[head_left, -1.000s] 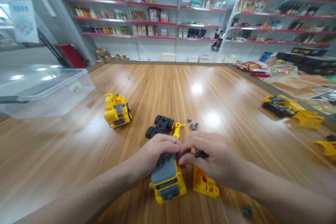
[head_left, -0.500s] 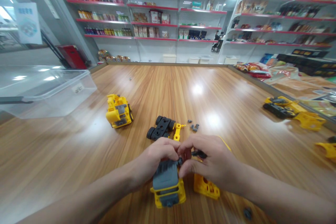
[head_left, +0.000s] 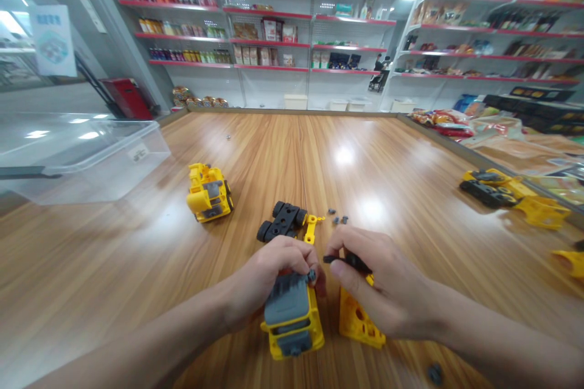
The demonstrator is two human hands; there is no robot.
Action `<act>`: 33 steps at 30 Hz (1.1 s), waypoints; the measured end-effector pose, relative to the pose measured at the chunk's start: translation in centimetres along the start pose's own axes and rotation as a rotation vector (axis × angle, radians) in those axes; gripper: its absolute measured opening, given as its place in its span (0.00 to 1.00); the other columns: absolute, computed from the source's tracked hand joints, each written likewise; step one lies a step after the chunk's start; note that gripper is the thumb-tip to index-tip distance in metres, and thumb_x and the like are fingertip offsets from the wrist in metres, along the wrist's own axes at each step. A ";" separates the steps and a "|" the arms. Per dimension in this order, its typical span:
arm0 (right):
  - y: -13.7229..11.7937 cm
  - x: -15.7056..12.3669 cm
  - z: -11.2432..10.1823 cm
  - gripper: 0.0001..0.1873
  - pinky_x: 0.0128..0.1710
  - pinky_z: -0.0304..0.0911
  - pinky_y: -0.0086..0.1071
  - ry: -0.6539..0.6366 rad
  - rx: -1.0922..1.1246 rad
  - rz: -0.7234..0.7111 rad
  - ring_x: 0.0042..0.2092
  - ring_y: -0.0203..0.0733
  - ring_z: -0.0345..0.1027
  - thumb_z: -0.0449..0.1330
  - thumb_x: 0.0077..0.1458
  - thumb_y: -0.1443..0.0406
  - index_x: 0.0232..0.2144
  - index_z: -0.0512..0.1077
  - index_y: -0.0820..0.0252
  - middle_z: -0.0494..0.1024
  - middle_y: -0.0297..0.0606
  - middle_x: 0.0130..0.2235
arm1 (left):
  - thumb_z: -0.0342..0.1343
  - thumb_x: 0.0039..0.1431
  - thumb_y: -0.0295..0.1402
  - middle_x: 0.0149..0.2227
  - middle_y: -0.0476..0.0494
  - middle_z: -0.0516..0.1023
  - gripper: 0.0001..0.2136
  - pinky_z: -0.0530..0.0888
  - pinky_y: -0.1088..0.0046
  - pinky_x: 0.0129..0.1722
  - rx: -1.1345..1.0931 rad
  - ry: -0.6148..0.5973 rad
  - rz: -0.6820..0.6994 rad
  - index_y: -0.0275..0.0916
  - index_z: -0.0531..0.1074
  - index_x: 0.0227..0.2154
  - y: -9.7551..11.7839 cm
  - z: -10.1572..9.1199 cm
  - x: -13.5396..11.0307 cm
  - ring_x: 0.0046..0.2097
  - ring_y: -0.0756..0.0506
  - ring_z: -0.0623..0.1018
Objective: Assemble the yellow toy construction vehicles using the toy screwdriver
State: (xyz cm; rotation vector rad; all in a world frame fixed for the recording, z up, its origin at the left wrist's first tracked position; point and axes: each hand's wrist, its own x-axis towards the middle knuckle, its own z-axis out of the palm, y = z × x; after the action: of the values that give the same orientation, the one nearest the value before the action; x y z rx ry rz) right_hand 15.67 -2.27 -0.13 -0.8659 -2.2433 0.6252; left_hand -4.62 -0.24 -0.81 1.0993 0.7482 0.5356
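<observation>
My left hand grips a yellow and grey toy truck cab from its far end. A grey plastic bolt sticks up at the cab's side, by my fingertips. Just to the right, my right hand pinches a slim black tool that looks like a toy screwdriver, its tip pointing left and apart from the cab. Below that hand lies a yellow toy truck bed, partly covered. Beyond my hands are a black wheeled chassis and a yellow hooked arm.
Small grey bolts lie past my right hand, and another grey piece near the front. A yellow toy vehicle stands at left, close to a clear plastic bin. More yellow toy vehicles lie at right.
My right hand has drawn back to the right, off the cab, with the black tool. The bolt at the cab's side now shows more plainly. My left hand keeps its grip.
</observation>
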 end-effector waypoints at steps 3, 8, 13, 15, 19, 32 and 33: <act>0.0 0.1 0.1 0.04 0.34 0.59 0.31 -0.017 -0.017 -0.063 0.35 0.37 0.64 0.56 0.56 0.71 0.35 0.68 0.60 0.71 0.36 0.34 | 0.50 0.42 0.32 0.26 0.40 0.72 0.07 0.64 0.70 0.31 -0.020 0.029 -0.013 0.34 0.69 0.20 0.0 0.2 -0.1 0.29 0.46 0.69; 0.1 0.2 0.3 0.09 0.32 0.59 0.31 0.025 -0.022 -0.133 0.34 0.37 0.64 0.57 0.55 0.73 0.39 0.71 0.61 0.72 0.37 0.34 | 0.50 0.43 0.31 0.24 0.43 0.70 0.07 0.63 0.71 0.30 -0.049 0.025 -0.035 0.33 0.70 0.21 -0.1 0.2 -0.1 0.28 0.47 0.69; 0.3 0.0 0.5 0.09 0.32 0.60 0.31 0.037 -0.039 -0.140 0.35 0.37 0.65 0.58 0.56 0.73 0.39 0.73 0.61 0.72 0.37 0.34 | 0.52 0.43 0.31 0.23 0.45 0.70 0.07 0.60 0.74 0.27 -0.027 0.066 -0.060 0.33 0.71 0.22 -0.2 0.2 -0.1 0.26 0.50 0.65; 0.3 -0.1 0.6 0.09 0.34 0.61 0.31 0.035 -0.028 -0.130 0.36 0.37 0.66 0.58 0.56 0.73 0.40 0.73 0.61 0.73 0.38 0.35 | 0.52 0.43 0.31 0.23 0.44 0.71 0.07 0.62 0.73 0.28 -0.031 0.080 -0.065 0.32 0.72 0.22 -0.2 0.2 -0.1 0.28 0.49 0.66; 0.1 0.0 0.6 0.09 0.36 0.63 0.30 0.041 0.007 -0.075 0.38 0.37 0.67 0.59 0.54 0.74 0.38 0.70 0.61 0.73 0.36 0.36 | 0.51 0.44 0.30 0.23 0.43 0.72 0.07 0.63 0.72 0.29 -0.019 0.052 -0.022 0.32 0.72 0.21 -0.3 0.2 -0.1 0.28 0.48 0.68; 0.2 -0.1 0.7 0.08 0.36 0.63 0.30 0.013 0.016 -0.070 0.37 0.36 0.67 0.59 0.55 0.73 0.38 0.69 0.59 0.73 0.35 0.35 | 0.51 0.45 0.31 0.23 0.43 0.72 0.08 0.63 0.73 0.28 -0.026 0.067 -0.035 0.32 0.73 0.22 -0.4 0.3 -0.1 0.27 0.48 0.68; 0.2 -0.1 0.7 0.08 0.36 0.63 0.30 0.019 0.013 -0.075 0.37 0.36 0.67 0.59 0.54 0.73 0.38 0.69 0.60 0.73 0.35 0.35 | 0.52 0.44 0.31 0.23 0.43 0.73 0.08 0.63 0.73 0.28 -0.024 0.054 -0.037 0.32 0.73 0.22 -0.4 0.2 -0.1 0.27 0.48 0.68</act>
State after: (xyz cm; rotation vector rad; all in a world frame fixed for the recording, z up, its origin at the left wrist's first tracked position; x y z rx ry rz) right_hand 15.33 -2.34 -0.74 -0.7742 -2.2411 0.5931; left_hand -4.47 -0.57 -1.06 1.0500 0.8062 0.5436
